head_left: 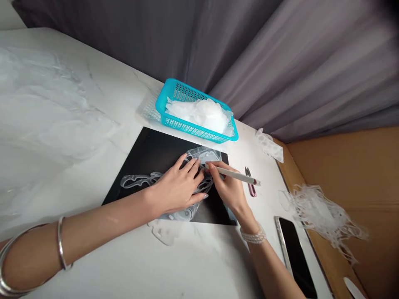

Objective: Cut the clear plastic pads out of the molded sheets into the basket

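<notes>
A translucent moulded piece (139, 181) with cut-out shapes lies across a black sheet (158, 146). My left hand (179, 182) rests on it, palm down with fingers spread, and covers its middle. In my right hand (229, 189) is a slim white pen-like tool (238, 175), pinched near its front end. The tool slants, its back end pointing right. Its tip meets the upper right part of the translucent piece, mostly hidden by my fingers. Another clear flat piece (163, 233) sticks out below the black sheet's front edge.
Behind the sheet stands a blue basket (199, 133) of white translucent pieces. Pink-handled snips (252, 189) and a phone (296, 257) lie to the right. A heap of stringy white scraps (321, 214) hangs over cardboard (346, 166). Clear film (46, 112) covers the left tabletop.
</notes>
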Motion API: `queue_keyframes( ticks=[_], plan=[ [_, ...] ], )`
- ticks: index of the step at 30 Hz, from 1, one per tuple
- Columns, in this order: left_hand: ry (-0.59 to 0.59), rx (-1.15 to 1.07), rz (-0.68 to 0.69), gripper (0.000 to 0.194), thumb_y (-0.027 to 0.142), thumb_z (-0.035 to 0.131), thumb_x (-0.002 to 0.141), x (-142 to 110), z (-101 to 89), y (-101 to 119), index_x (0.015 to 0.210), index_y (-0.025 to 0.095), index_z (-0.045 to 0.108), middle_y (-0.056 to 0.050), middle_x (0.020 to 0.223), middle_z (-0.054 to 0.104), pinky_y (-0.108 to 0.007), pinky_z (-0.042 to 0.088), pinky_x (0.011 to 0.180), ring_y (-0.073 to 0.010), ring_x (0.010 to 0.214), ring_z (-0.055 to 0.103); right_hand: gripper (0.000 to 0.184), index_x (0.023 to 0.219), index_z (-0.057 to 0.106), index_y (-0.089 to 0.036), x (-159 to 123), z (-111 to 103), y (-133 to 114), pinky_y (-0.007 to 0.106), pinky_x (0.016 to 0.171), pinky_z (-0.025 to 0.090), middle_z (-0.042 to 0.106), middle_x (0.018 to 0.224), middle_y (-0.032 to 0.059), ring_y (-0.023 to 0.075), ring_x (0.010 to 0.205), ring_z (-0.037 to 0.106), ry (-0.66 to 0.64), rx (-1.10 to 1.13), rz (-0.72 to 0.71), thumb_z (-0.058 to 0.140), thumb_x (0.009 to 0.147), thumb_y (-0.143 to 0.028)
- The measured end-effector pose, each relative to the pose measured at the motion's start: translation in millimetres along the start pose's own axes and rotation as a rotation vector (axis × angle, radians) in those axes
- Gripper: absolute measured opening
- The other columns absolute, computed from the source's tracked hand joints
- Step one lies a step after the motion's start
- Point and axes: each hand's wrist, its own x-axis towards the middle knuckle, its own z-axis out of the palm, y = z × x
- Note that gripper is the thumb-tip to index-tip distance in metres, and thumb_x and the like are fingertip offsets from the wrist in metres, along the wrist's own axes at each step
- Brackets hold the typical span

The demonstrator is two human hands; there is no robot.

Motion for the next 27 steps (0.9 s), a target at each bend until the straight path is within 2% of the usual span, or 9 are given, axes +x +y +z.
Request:
queue_keyframes(
  ticks=[9, 13, 19, 27],
  plan=[
    [-0.049, 0.049, 0.001, 0.061, 0.05, 0.035, 0.101, 1.0, -5.5, 2.0, 0.14, 0.006, 0.052, -0.024, 0.146, 0.05, -0.058, 0.025, 0.115, -0.0363, 0.14, 0.041, 0.023, 0.093, 0.068, -0.02, 3.4, 5.0, -15.6, 0.033, 0.07, 0.05, 0.073, 0.088, 0.0073, 0.0197, 0.076, 0.067, -0.008, -0.227, -0.11, 0.047, 0.099, -0.028],
    [-0.099, 0.08, -0.012, 0.06, 0.049, 0.034, 0.102, 3.2, -9.9, 3.9, 0.141, 0.007, 0.051, -0.023, 0.148, 0.048, -0.057, 0.025, 0.115, -0.036, 0.14, 0.042, 0.022, 0.09, 0.067, -0.017, -5.1, 1.3, -19.1, 0.031, 0.067, 0.047, 0.071, 0.084, 0.0075, 0.0179, 0.07, 0.063, -0.02, -0.327, -0.153, 0.047, 0.097, -0.02],
    [-0.047, 0.111, -0.011, 0.062, 0.047, 0.031, 0.102, 0.4, -5.3, 4.8, 0.143, 0.003, 0.048, -0.027, 0.147, 0.048, -0.057, 0.027, 0.114, -0.0387, 0.136, 0.045, 0.02, 0.091, 0.067, -0.016, -26.5, -7.3, -17.1, 0.029, 0.069, 0.05, 0.069, 0.085, 0.0088, 0.018, 0.076, 0.065, 0.012, -0.366, -0.198, 0.048, 0.097, -0.016],
    [0.012, 0.058, 0.03, 0.053, 0.04, 0.033, 0.103, -1.4, -8.5, 1.3, 0.132, 0.005, 0.059, -0.02, 0.139, 0.058, -0.055, 0.027, 0.115, -0.0338, 0.133, 0.046, 0.021, 0.101, 0.067, -0.018, -20.7, 0.5, -4.8, 0.033, 0.074, 0.055, 0.07, 0.092, 0.0091, 0.0194, 0.082, 0.067, 0.06, -0.333, -0.291, 0.047, 0.1, -0.02]
  ],
)
